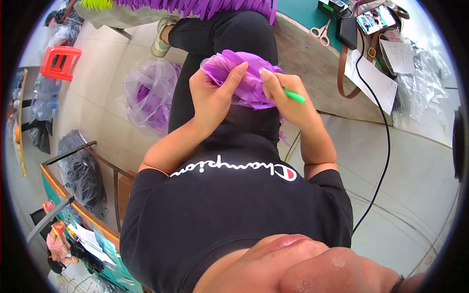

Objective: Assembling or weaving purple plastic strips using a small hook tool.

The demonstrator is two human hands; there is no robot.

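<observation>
Over my lap, a bunch of thin purple ruffled fabric (251, 80) is held between both hands. My left hand (212, 95) pinches its left side between thumb and fingers. On the right side, my right hand (290, 97) is closed, with its thumb pressed against the fabric. A slim tool with a bright green handle (294, 95) sticks out of the right hand; its working end is hidden by the fingers and fabric, so its kind is unclear.
A clear plastic bag (151, 95) of purple pieces stands on the floor left of my legs. Purple strips (195, 6) lie along the table ahead. Pink-handled scissors (321, 34), a phone (376, 19) and papers (373, 80) lie right. A black cable (389, 141) hangs down; a red stool (61, 63) stands left.
</observation>
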